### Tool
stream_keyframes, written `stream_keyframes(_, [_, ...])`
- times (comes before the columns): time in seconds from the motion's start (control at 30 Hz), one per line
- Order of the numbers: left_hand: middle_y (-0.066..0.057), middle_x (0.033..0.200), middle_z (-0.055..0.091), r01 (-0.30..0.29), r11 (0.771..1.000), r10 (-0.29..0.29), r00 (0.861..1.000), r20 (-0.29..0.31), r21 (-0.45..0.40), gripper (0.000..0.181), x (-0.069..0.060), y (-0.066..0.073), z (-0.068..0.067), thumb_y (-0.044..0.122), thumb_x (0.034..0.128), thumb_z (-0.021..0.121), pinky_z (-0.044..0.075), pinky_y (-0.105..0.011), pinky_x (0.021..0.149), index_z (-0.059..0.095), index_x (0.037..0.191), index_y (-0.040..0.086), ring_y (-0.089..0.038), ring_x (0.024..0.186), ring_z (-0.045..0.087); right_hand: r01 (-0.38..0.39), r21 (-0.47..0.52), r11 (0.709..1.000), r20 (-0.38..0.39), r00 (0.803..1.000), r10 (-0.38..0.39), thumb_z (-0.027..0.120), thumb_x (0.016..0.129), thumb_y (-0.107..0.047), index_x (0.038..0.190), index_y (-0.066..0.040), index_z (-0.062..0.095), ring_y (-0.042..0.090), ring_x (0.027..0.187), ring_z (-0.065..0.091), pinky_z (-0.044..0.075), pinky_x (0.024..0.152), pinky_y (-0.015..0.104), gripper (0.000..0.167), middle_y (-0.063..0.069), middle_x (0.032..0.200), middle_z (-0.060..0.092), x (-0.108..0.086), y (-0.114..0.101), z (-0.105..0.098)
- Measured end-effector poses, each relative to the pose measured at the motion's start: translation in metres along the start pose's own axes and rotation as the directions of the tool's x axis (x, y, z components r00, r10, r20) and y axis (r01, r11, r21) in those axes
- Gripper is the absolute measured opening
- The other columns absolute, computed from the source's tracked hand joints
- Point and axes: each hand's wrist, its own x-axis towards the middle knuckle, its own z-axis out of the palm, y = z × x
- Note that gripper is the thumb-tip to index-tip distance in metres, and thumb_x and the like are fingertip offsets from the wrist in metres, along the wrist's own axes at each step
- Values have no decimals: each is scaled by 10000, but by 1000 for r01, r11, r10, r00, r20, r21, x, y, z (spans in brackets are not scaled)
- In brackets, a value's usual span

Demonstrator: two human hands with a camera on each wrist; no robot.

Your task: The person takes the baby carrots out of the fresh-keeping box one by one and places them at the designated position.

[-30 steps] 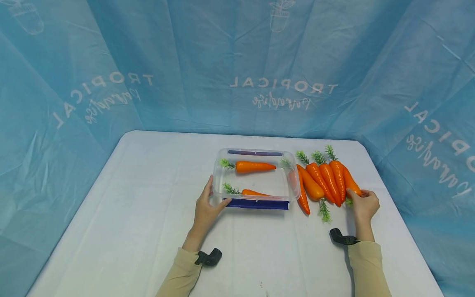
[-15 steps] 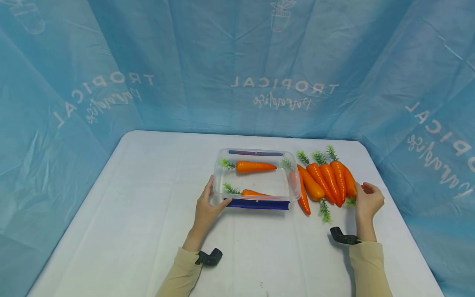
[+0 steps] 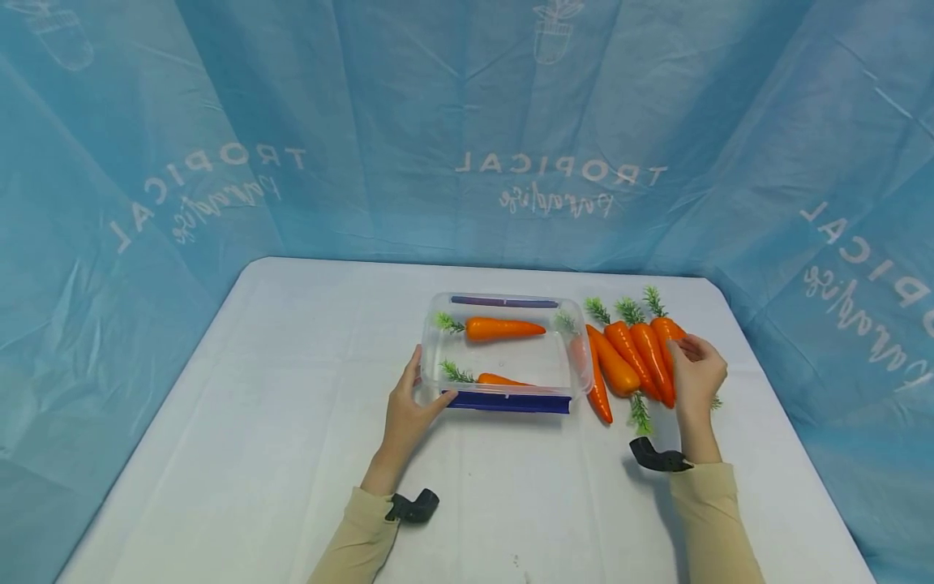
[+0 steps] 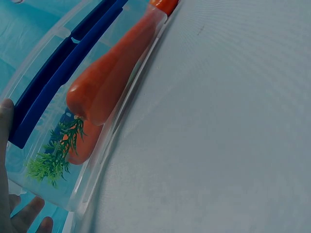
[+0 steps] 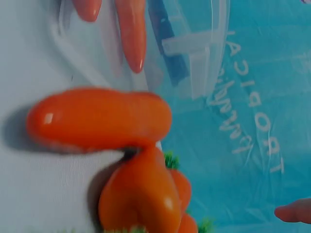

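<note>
At the left front corner of a clear plastic storage box (image 3: 514, 357) with blue side clips, my left hand (image 3: 406, 414) holds on, thumb at the front and fingers along the left side. Inside the box lie two orange carrots: a far one (image 3: 503, 328) and a near one (image 3: 503, 380) partly behind the front wall. My right hand (image 3: 698, 377) is over the right end of a row of several carrots (image 3: 649, 357), hiding most of the rightmost. A fingertip (image 5: 294, 212) shows at the right wrist view's right edge, apart from any carrot.
A carrot (image 3: 598, 385) lies close against the box's right side, partly seen through its wall. Green leafy tops (image 3: 640, 414) stick out at either end of the row. Blue printed curtains (image 3: 467, 203) border the white table (image 3: 292, 454).
My right hand first drew back to the right from the rightmost carrot, then moved left and slightly away over the row's end. My left hand and the box have stayed in place.
</note>
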Motion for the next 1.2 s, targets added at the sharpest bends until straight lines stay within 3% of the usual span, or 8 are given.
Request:
stream_keyframes(0.23, [-87,1535,358,-17,1000,17,1000,-3,4,925,0,-1,0,302,765,795,431,-451,1066,269,1516,182,-337,1294,490,67,56,996,83,994,-72,679,877,-171,1124,42,667,-90,754,535,450,717,18,327,221,1033,665,-10,-16,15])
stream_keyframes(0.4, [-90,1533,362,-23,1000,23,1000,-6,3,923,1,-1,0,297,764,796,433,-448,1065,272,1514,174,-324,1300,487,132,109,985,150,978,-148,684,870,-133,1097,55,673,-101,757,560,458,731,23,295,265,1029,673,-15,-25,28])
stream_keyframes(0.63, [-92,1531,365,-16,1000,16,1000,-2,-9,926,1,-2,1,293,765,797,428,-450,1069,266,1517,189,-325,1288,497,123,144,982,245,957,-156,685,871,-142,1121,37,667,-67,779,568,466,730,28,308,247,1044,674,-26,-38,45])
stream_keyframes(0.87, [-86,1536,357,-20,1000,20,1000,3,-11,928,0,-1,1,296,770,792,424,-448,1073,255,1520,193,-322,1293,492,130,222,966,321,926,-199,664,853,-15,1089,156,626,53,775,598,478,717,33,294,359,1035,633,-52,-78,51])
stream_keyframes(1.03, [-84,1536,356,-23,1000,23,1000,-1,-6,926,0,-1,1,297,769,793,426,-440,1074,259,1518,187,-320,1295,492,173,192,966,367,900,-234,663,857,-14,1099,144,631,169,842,621,497,754,71,291,337,1045,648,-59,-82,63])
stream_keyframes(1.2, [-103,1531,362,-37,999,37,999,-7,-1,929,0,-2,0,287,764,797,429,-441,1069,266,1516,157,-325,1288,499,127,213,969,443,871,-211,681,850,-28,1130,121,629,321,931,619,481,745,44,321,318,1076,651,-60,-72,81])
